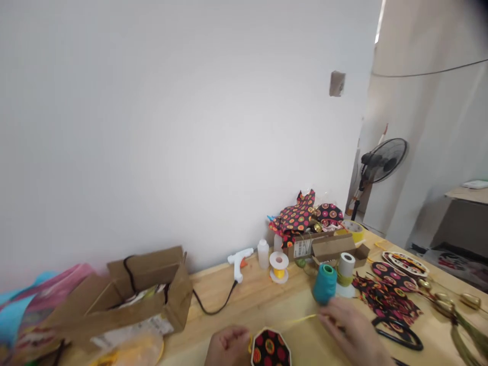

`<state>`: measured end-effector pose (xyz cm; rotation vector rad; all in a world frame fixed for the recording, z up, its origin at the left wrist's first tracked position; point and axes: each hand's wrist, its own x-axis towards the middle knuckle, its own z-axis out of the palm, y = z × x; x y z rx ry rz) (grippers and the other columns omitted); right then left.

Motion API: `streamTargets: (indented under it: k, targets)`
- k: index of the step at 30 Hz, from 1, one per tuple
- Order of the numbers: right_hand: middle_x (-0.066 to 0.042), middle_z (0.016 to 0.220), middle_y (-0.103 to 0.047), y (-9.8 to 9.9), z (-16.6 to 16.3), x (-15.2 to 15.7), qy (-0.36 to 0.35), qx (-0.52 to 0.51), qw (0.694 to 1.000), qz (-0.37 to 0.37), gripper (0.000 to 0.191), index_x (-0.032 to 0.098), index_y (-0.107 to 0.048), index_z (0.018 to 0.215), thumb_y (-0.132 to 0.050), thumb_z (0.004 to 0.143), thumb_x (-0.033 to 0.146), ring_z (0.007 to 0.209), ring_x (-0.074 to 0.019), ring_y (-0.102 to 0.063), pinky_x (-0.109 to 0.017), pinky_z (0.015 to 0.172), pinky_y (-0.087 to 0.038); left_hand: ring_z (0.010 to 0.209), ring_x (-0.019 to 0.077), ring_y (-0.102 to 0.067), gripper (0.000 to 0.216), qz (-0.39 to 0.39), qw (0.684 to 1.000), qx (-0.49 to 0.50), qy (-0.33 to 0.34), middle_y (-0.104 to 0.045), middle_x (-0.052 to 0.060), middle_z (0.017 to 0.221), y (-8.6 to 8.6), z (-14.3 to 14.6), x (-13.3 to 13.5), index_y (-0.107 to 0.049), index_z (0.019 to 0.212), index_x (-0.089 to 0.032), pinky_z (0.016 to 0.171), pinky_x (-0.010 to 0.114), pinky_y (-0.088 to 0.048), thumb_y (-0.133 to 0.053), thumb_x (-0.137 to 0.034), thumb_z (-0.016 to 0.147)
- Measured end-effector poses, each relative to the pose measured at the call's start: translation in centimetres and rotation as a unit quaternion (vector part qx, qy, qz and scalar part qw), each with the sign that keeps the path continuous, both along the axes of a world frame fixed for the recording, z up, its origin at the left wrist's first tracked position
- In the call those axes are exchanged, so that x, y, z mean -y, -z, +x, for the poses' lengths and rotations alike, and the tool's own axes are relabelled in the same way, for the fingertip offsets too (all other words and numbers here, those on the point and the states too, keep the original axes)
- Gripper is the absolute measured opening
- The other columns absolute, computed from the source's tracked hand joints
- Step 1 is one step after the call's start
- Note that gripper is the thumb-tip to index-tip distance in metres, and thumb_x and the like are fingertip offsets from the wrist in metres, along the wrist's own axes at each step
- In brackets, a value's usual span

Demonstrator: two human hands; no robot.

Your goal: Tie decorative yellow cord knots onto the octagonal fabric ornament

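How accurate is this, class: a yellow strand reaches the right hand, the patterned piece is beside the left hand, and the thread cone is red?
The colour is wrong: the head view shows a teal thread cone. The yellow strand reaches the right hand, and the patterned piece is beside the left hand.

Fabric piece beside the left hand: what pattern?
The fabric piece is black with red and orange round spots; best seen in head view.

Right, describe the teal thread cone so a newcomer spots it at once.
On the wooden table, find the person's right hand. Just beyond it stands the teal thread cone, set apart from the white roll beside it by its colour and tapered shape.
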<state>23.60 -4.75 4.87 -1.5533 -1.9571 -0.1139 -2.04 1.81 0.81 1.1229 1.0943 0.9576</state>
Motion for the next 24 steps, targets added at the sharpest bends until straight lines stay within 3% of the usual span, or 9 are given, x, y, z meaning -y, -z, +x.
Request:
streamTargets:
  k: [2, 4, 7, 10, 12, 15, 19, 24]
  targets:
    - [-0.004, 0.065, -0.06, -0.3, 2.7, 1.9, 0.02, 0.019, 0.999, 0.041, 0.024, 0.02, -0.06, 0.07, -0.041, 0.079, 0.031, 0.061, -0.0149, -0.055, -0.024, 0.055, -0.044, 0.051, 0.0137, -0.053, 0.021, 0.025, 0.999, -0.011, 0.023, -0.063, -0.001, 0.049, -0.1, -0.1, 0.3, -0.064, 0.055, -0.013, 0.05, 0.021, -0.037, -0.068, -0.034, 0.052]
    - [-0.006, 0.072, -0.062, -0.5, 4.3, 3.3, 0.067, 0.037, 0.989, 0.128, 0.026, 0.019, -0.061, 0.078, -0.042, 0.077, 0.036, 0.064, -0.0173, -0.056, -0.028, 0.057, -0.044, 0.056, 0.0136, -0.054, 0.019, 0.022, 1.0, -0.006, 0.02, -0.064, -0.001, 0.055, -0.2, -0.2, 0.5, -0.065, 0.059, -0.013, 0.054, 0.021, -0.038, -0.066, -0.031, 0.056]
    - [-0.008, 0.083, -0.061, -0.4, 3.1, 3.7, 0.081, 0.024, 0.983, 0.164, 0.026, 0.018, -0.06, 0.085, -0.045, 0.076, 0.037, 0.075, -0.0202, -0.055, -0.032, 0.063, -0.044, 0.056, 0.0135, -0.053, 0.017, 0.019, 1.0, -0.002, 0.024, -0.064, 0.0, 0.055, -0.2, -0.2, 0.6, -0.065, 0.061, -0.012, 0.055, 0.021, -0.038, -0.065, -0.029, 0.056]
    - [-0.007, 0.089, -0.061, 0.5, -2.2, 2.1, 0.01, -0.026, 0.992, 0.122, 0.021, 0.021, -0.058, 0.09, -0.047, 0.076, 0.03, 0.083, -0.0197, -0.054, -0.032, 0.07, -0.044, 0.055, 0.0134, -0.053, 0.018, 0.03, 0.999, 0.001, 0.033, -0.064, 0.0, 0.055, -0.2, -0.1, 0.5, -0.065, 0.061, -0.012, 0.055, 0.022, -0.038, -0.064, -0.029, 0.058]
    - [-0.006, 0.091, -0.061, 1.2, -6.2, 0.3, -0.039, -0.041, 0.997, 0.045, 0.021, 0.023, -0.057, 0.093, -0.048, 0.075, 0.031, 0.086, -0.021, -0.053, -0.038, 0.077, -0.04, 0.054, 0.0135, -0.053, 0.018, 0.039, 0.998, 0.001, 0.042, -0.064, 0.001, 0.054, -0.2, -0.1, 0.5, -0.065, 0.06, -0.012, 0.055, 0.023, -0.038, -0.065, -0.029, 0.057]
    - [-0.002, 0.092, -0.06, 1.7, -10.2, -2.3, -0.089, -0.051, 0.994, -0.04, 0.015, 0.031, -0.059, 0.086, -0.05, 0.074, 0.033, 0.092, -0.0242, -0.049, -0.055, 0.086, -0.021, 0.057, 0.014, -0.054, 0.017, 0.053, 0.997, -0.001, 0.052, -0.066, 0.002, 0.058, -0.2, -0.3, 0.4, -0.067, 0.061, -0.012, 0.059, 0.023, -0.039, -0.066, -0.028, 0.056]
    - [0.003, 0.092, -0.06, 1.5, -10.4, -4.5, -0.15, -0.062, 0.985, -0.061, 0.012, 0.034, -0.062, 0.074, -0.052, 0.073, 0.027, 0.099, -0.0232, -0.044, -0.056, 0.089, -0.007, 0.056, 0.0129, -0.054, 0.019, 0.044, 0.997, 0.002, 0.055, -0.066, 0.001, 0.059, -0.2, -0.4, 0.2, -0.068, 0.065, -0.013, 0.057, 0.022, -0.04, -0.063, -0.031, 0.059]
    - [0.003, 0.086, -0.06, 1.8, -9.3, -5.7, -0.197, -0.084, 0.974, -0.068, 0.009, 0.029, -0.061, 0.071, -0.053, 0.074, 0.026, 0.095, -0.0187, -0.047, -0.048, 0.094, -0.004, 0.055, 0.0146, -0.056, 0.024, 0.039, 0.998, -0.001, 0.054, -0.067, 0.003, 0.058, 0.1, -0.3, -0.1, -0.068, 0.067, -0.012, 0.056, 0.024, -0.041, -0.063, -0.034, 0.058]
